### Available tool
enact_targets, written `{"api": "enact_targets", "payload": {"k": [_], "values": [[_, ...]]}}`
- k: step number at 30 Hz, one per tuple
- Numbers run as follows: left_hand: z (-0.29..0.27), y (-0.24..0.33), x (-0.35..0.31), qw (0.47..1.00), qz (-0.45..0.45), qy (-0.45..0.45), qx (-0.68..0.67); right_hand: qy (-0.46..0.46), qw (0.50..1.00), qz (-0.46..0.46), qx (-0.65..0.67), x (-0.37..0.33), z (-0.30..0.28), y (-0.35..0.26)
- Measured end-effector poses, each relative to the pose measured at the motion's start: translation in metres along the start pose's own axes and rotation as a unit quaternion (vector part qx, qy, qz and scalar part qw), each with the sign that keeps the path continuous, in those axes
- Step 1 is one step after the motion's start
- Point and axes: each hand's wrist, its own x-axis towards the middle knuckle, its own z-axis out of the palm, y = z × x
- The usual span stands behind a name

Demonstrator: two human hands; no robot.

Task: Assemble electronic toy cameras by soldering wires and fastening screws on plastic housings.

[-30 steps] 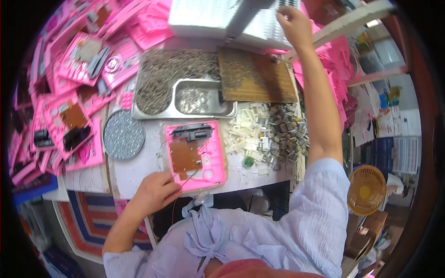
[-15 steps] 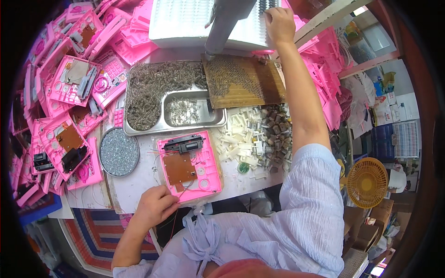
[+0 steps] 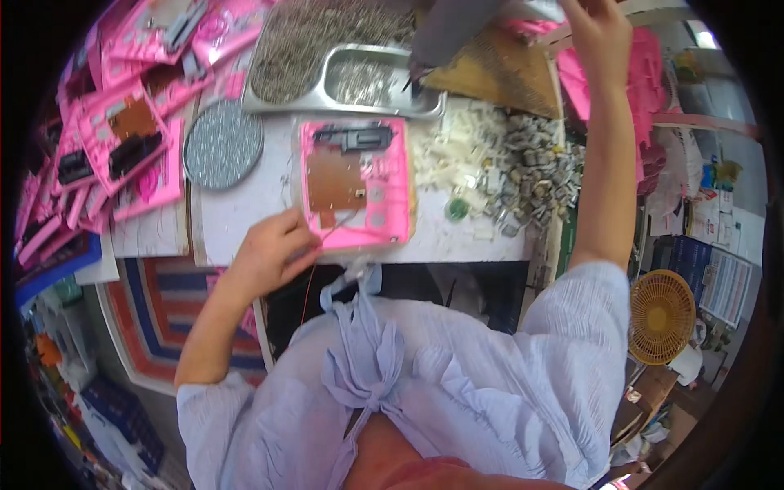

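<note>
My left hand (image 3: 278, 251) is at the near left corner of an open pink plastic housing (image 3: 385, 238). Its fingers are pinched together, and a thin red wire (image 3: 308, 287) hangs down from them. Inside the housing sit a brown circuit board (image 3: 331, 181) and a black plastic part (image 3: 353, 137) along the far side. My right hand (image 3: 603, 37) reaches far out at the upper right, near a pale bar. Its fingertips are blurred and partly cut off by the picture's edge, so anything in them is hidden.
A metal tray (image 3: 327, 106) of small metal pieces and a round dish (image 3: 222, 147) of grey bits stand beyond the housing. White plastic parts (image 3: 457, 159) and small metallic parts (image 3: 543, 167) lie right. Pink housings (image 3: 114, 155) pile up left. A grey post (image 3: 457, 33) overhangs the tray.
The view has shifted, so the table appears higher in it. My right hand has left the white foam tray's edge and sits farther right. My left hand stays by the housing's corner.
</note>
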Motion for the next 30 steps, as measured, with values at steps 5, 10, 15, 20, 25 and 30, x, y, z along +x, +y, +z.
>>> {"api": "enact_targets", "payload": {"k": [5,10,15,20,25,30], "values": [[0.001,0.002,0.001,1.0,-0.006,-0.01,-0.028,-0.285,0.953,0.021,0.097,-0.21,0.053,-0.103],[0.002,0.001,0.002,1.0,-0.012,-0.006,-0.021,-0.264,0.953,-0.128,0.07,-0.259,0.097,-0.096],[0.002,0.001,0.002,1.0,-0.011,-0.003,-0.02,-0.245,0.958,-0.149,0.025,-0.259,0.099,-0.099],[0.002,0.0,0.0,1.0,-0.006,-0.006,-0.016,-0.261,0.955,-0.134,0.035,-0.257,0.099,-0.1],[0.001,-0.001,0.006,1.0,0.003,-0.017,-0.014,-0.286,0.946,-0.153,0.02,-0.257,0.097,-0.095],[-0.007,-0.001,0.004,0.999,0.025,-0.044,0.02,-0.288,0.95,-0.117,0.02,-0.233,0.069,-0.088]]}}
